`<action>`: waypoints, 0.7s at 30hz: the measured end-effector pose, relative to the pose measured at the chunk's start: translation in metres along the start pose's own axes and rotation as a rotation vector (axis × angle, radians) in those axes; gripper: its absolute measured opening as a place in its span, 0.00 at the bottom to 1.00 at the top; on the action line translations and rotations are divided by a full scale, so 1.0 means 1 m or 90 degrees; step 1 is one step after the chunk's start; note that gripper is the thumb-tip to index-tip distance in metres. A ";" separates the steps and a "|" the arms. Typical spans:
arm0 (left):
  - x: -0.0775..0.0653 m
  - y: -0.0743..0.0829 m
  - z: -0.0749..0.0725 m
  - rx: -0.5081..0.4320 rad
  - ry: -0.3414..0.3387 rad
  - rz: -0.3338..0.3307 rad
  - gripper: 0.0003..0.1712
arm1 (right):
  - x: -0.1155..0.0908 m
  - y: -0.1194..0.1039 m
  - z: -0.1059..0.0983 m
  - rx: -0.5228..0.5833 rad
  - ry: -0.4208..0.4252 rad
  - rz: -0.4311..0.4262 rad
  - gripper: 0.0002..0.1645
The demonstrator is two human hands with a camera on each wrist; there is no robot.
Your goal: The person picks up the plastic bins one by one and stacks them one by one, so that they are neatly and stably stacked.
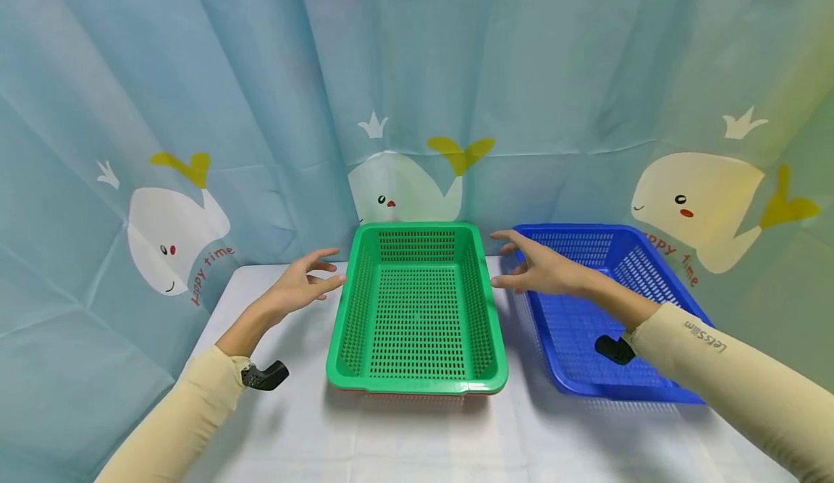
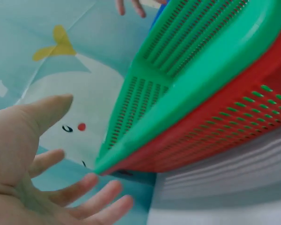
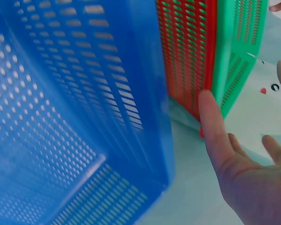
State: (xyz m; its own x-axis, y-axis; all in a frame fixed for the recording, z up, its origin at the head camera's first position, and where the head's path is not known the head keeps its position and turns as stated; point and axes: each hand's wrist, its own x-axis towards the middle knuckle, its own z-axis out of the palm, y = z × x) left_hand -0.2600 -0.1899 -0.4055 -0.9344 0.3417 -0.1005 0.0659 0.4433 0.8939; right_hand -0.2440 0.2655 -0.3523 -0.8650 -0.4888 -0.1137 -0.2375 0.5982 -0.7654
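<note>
A green plastic basket [image 1: 417,309] stands in the middle of the white table, nested inside a red basket [image 2: 234,112] whose perforated side shows below the green rim. My left hand [image 1: 305,282] is just left of the green rim, its fingers spread and holding nothing. On the opposite side my right hand [image 1: 537,266] hovers between the green basket and a blue basket [image 1: 573,316], also with fingers apart and nothing in them. In the right wrist view, the right thumb [image 3: 213,117] overlaps the edge of the red basket.
The blue basket sits on the table's right part, under my right forearm. A light blue curtain [image 1: 554,92] printed with white whales hangs right behind the table [image 1: 287,425]. Dark wrist devices [image 1: 265,376] stick out from both sleeves.
</note>
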 end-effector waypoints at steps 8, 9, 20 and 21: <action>0.007 0.029 0.013 0.054 0.077 0.114 0.41 | -0.002 -0.006 -0.013 -0.166 0.126 -0.083 0.50; 0.009 0.032 0.016 0.060 0.081 0.129 0.41 | -0.003 -0.007 -0.014 -0.175 0.135 -0.090 0.50; 0.034 0.072 0.056 0.077 0.081 0.212 0.41 | -0.021 -0.004 -0.034 -0.199 0.198 -0.103 0.50; 0.036 0.075 0.061 0.080 0.077 0.215 0.41 | -0.024 -0.003 -0.036 -0.202 0.201 -0.104 0.50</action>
State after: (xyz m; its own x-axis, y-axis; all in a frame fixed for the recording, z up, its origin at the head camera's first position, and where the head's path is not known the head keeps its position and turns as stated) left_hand -0.2671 -0.0942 -0.3686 -0.8871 0.3884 0.2492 0.4121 0.4236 0.8067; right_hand -0.2384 0.2983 -0.3246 -0.8853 -0.4050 0.2286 -0.4627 0.7178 -0.5202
